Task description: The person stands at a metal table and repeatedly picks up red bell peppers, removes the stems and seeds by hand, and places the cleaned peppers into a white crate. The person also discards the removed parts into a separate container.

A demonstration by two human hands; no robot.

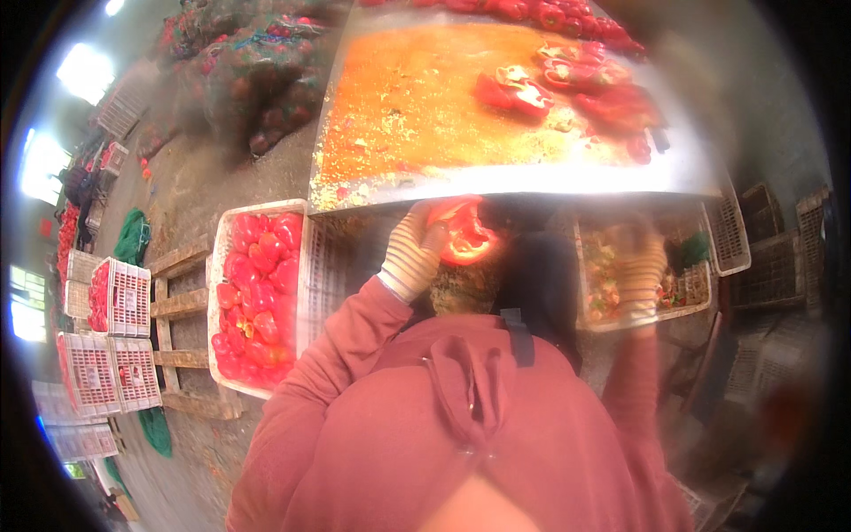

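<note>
My left hand (pixel 411 251), in a striped work glove, grips a cut red bell pepper (pixel 471 233) just below the table's near edge. The hollow inside of the pepper faces up and to the right. Over on the right, my right hand (pixel 643 276), gloved alike, is over a plastic crate (pixel 688 302) of pepper scraps (pixel 602 276). Motion blur hides its fingers, so I cannot tell whether it holds anything. Cut pepper pieces (pixel 515 93) lie on the orange tabletop (pixel 399 86), which is strewn with pale seeds.
To my left stands a white plastic crate (pixel 302 266) full of red peppers (pixel 259 286), beside a wooden pallet (pixel 181 306). Stacked crates (pixel 129 299) stand farther left. Mesh sacks (pixel 252 80) are piled beyond the table's left side. More whole peppers (pixel 552 16) line its far edge.
</note>
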